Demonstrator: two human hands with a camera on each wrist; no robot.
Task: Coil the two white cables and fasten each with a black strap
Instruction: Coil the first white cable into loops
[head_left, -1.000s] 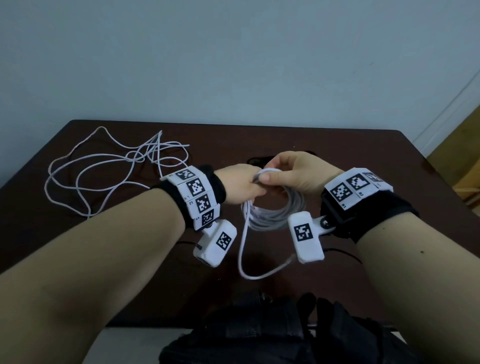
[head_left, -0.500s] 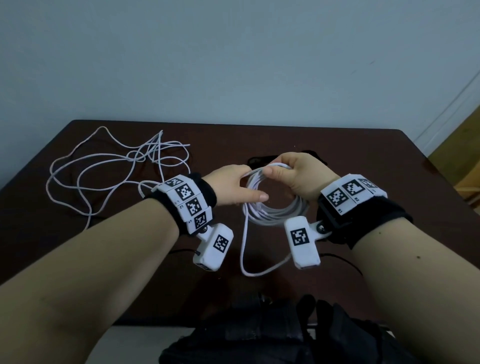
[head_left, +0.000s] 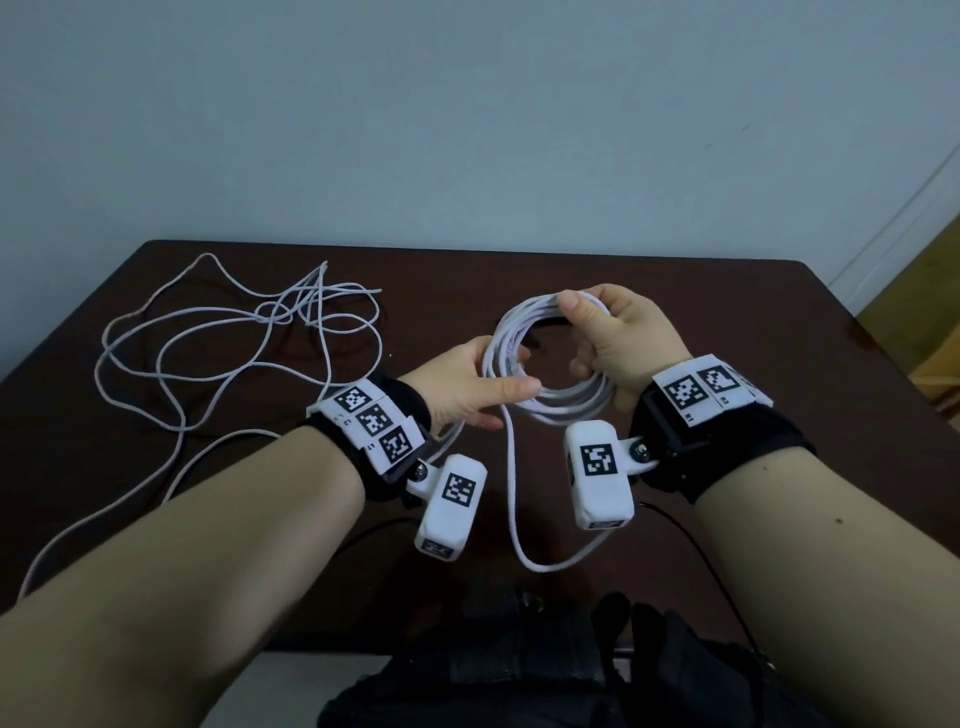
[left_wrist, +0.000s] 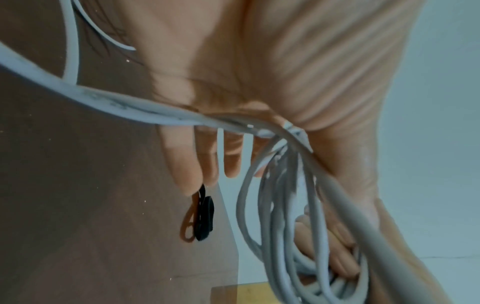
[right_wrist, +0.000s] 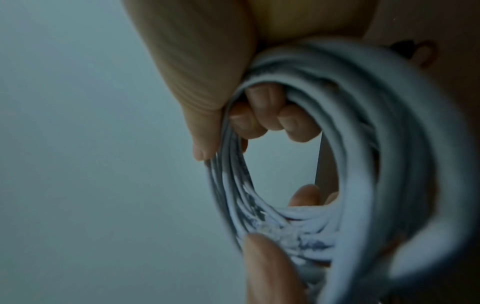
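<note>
From the head camera, your right hand (head_left: 618, 348) pinches the coil (head_left: 545, 364) above the table (head_left: 727, 312); keep that pinch firm. The left wrist camera shows your left hand (left_wrist: 233, 82) spread, cable running across its palm, strap (left_wrist: 205, 218) beyond the coil. The right wrist camera shows fingers (right_wrist: 267, 115) hooked through the coil; feed the tail evenly.

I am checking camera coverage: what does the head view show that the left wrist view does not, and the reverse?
Only the head view shows the loose cable spread on the table, and the right hand gripping the coil's top. Only the left wrist view shows a black strap lying on the table. Both show the coil and the left hand, with a strand across it.
</note>
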